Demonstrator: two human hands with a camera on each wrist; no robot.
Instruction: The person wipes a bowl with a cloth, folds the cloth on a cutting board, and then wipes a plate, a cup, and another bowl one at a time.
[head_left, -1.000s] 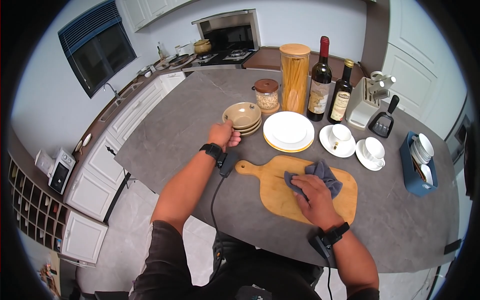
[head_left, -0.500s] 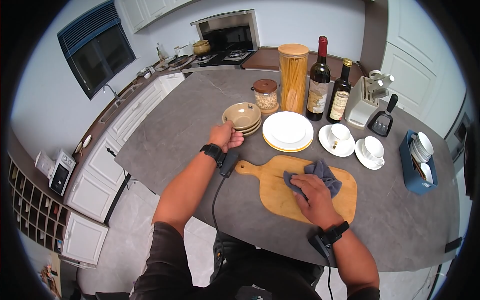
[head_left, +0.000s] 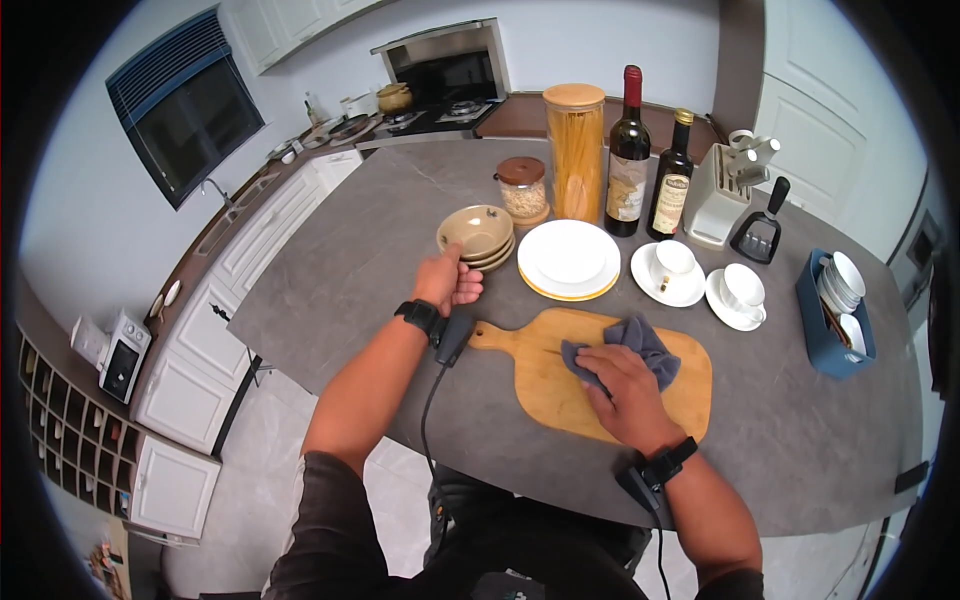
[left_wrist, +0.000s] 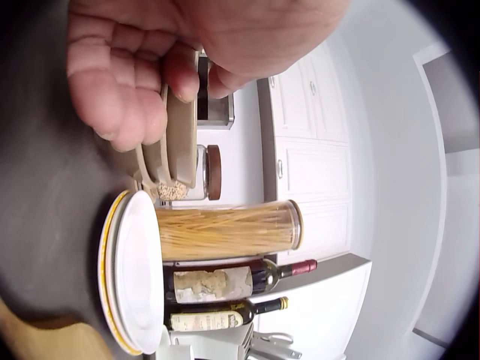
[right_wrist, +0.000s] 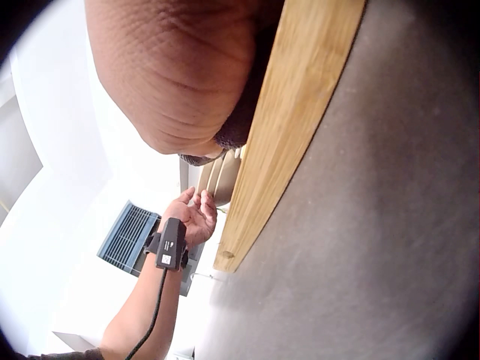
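Observation:
Several stacked tan bowls [head_left: 476,232] stand on the grey table; the left hand [head_left: 446,279] pinches the near rim of the top one, thumb inside it. In the left wrist view the left hand [left_wrist: 172,52] has thumb and forefinger at the rim, with the other fingers loosely bent beside the stack. The right hand [head_left: 628,391] rests on a crumpled dark grey cloth [head_left: 648,350], which lies on the wooden cutting board [head_left: 545,375]. In the right wrist view the right hand [right_wrist: 176,67] covers most of the cloth above the board's edge [right_wrist: 292,97].
White plates [head_left: 569,257] stand right of the bowls. Behind are an oat jar [head_left: 522,188], a pasta jar [head_left: 574,150], two bottles [head_left: 627,170] and a knife block [head_left: 714,200]. Two cups on saucers [head_left: 668,275], a black spatula [head_left: 760,232] and a blue bin [head_left: 835,325] are at the right.
The head view has shifted slightly, so the table items appear a little further left and up. Both hands keep their places on the bowls and the cloth.

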